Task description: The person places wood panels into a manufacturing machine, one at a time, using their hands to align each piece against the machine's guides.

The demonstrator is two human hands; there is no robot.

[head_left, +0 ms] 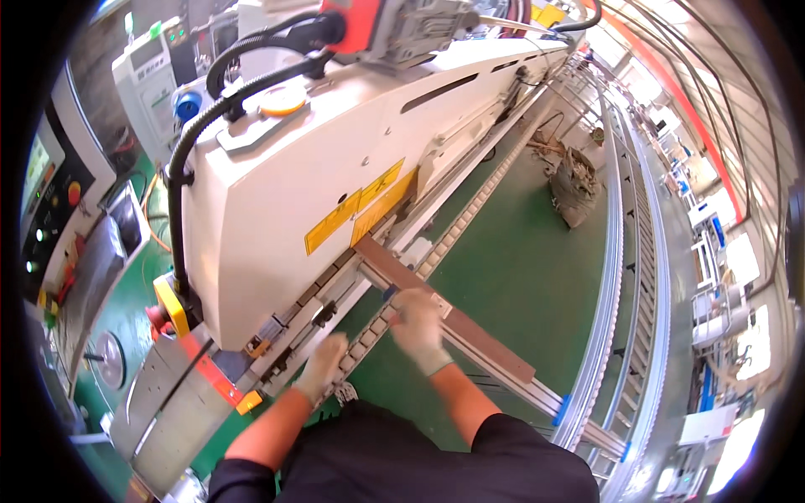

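Note:
Both my hands wear pale work gloves. My right hand point(418, 329) is by the near edge of a long brown board point(486, 337), its fingers curled closed; whatever they hold is hidden. Just beyond its knuckles shows a small dark blue piece point(390, 292). The board lies slanted on a support rail, its far end at the slot of a cream-coloured machine point(277, 193). My left hand point(323, 366) is lower and to the left, between the machine's front ledge and a segmented pale feed track point(366, 339). Its fingers are too blurred to read.
Yellow labels point(356, 210) mark the machine's side, and a black hose point(176, 214) runs down its corner. A red emergency button point(157, 317) sits at left. Metal roller rails point(610, 335) run along the right. A stuffed sack point(576, 189) stands on the green floor ahead.

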